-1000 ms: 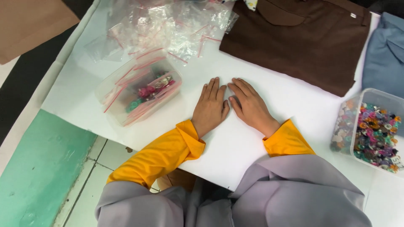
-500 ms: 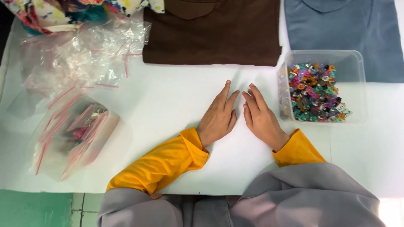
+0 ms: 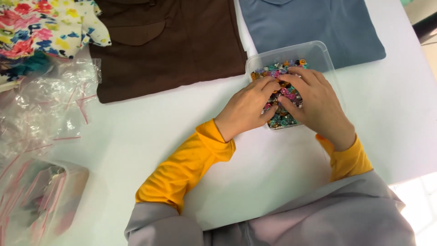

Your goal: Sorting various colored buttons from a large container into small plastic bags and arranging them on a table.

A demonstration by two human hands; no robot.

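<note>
The white worktop [image 3: 150, 136] spread under everything I had before me. At its far edge lay a folded brown garment [image 3: 173, 41] with a pocket, and just beside it on the right a folded grey-blue garment [image 3: 314, 27]; a piece of flowered cloth [image 3: 41, 25] sat at the far left corner. Down the left side lay a heap of clear plastic bags [image 3: 45, 109] with red strips, and nearer to me another clear bag [image 3: 41, 200] held some small coloured things I could not make out. My sleeves were yellow [image 3: 191, 164] under a grey outer layer. In front of the grey-blue garment, its far edge overlapping the cloth, stood a clear plastic tub [image 3: 318, 50] filled with small many-coloured beads [image 3: 284, 98]. My left hand [image 3: 248, 107] rested over the tub's near left side, its fingers [image 3: 268, 84] curled down into the beads with the tips drawn together; whether they pinched one I cannot tell. My right hand [image 3: 316, 107] lay over the tub's near right side, its fingers [image 3: 296, 79] bent and loosely spread, touching the beads, and I cannot tell whether they held any.
</note>
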